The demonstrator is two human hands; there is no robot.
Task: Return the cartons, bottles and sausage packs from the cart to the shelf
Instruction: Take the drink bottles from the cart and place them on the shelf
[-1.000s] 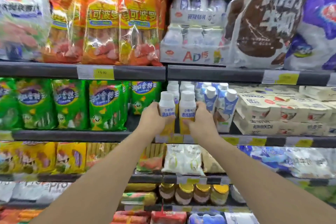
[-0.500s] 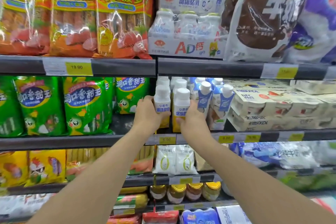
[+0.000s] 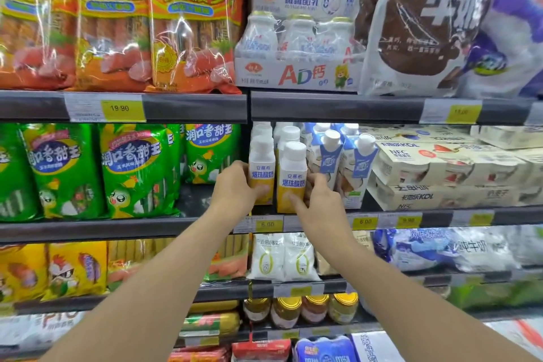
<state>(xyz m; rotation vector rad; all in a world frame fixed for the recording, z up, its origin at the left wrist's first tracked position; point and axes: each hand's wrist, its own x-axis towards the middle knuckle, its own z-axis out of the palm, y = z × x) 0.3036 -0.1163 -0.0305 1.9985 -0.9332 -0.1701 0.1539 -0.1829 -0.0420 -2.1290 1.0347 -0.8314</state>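
Setting: supermarket shelving fills the view, stocked rows above, below and to both sides of the hands.
Shelf: the middle shelf [image 3: 293,216], with yellow price tags on its front rail, lies just under the hands.
Left hand: the left hand [image 3: 235,185] wraps around the lower part of the left bottle [image 3: 261,167], thumb across its yellow front.
Right hand: the right hand [image 3: 318,200] grips the right bottle [image 3: 292,176] low down, thumb on its front, fingers behind.
Bottles: two white-capped yoghurt drinks stand upright, side by side and almost touching, at the shelf's front edge, in front of more of the same.
Neighbours: blue-and-white cartons [image 3: 357,167] stand just right of the right hand; green sausage packs [image 3: 132,170] hang left of the left hand.
Step in hand: judged as seating both bottles in their row.
How to do it well: keep both upright, labels facing out, and slide them back until they meet the bottles behind.
Release: let go only when each base sits flat and fully on the shelf.
Risk: the right fingers are squeezed against the cartons, so draw that hand straight back to avoid tipping one.
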